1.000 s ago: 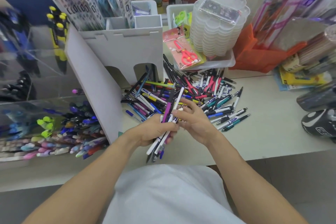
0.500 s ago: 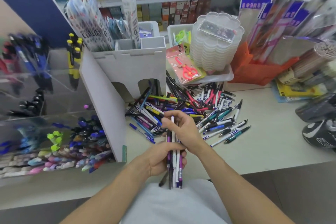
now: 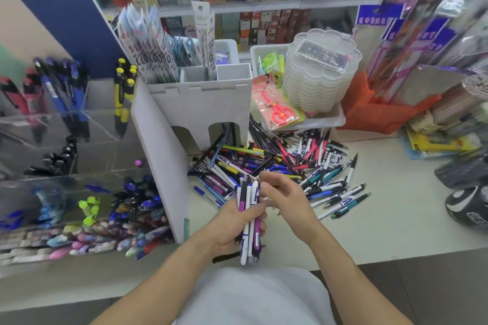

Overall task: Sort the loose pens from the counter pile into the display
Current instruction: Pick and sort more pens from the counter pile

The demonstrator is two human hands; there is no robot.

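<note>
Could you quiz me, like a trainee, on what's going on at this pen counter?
1. True or false: the left hand holds a bundle of pens.
2. Where is the pen pile? A) on the counter B) in the orange bag
3. Fill in: the packaged scissors have ___ handles.

Key: 1 true; 2 A; 3 red.
</note>
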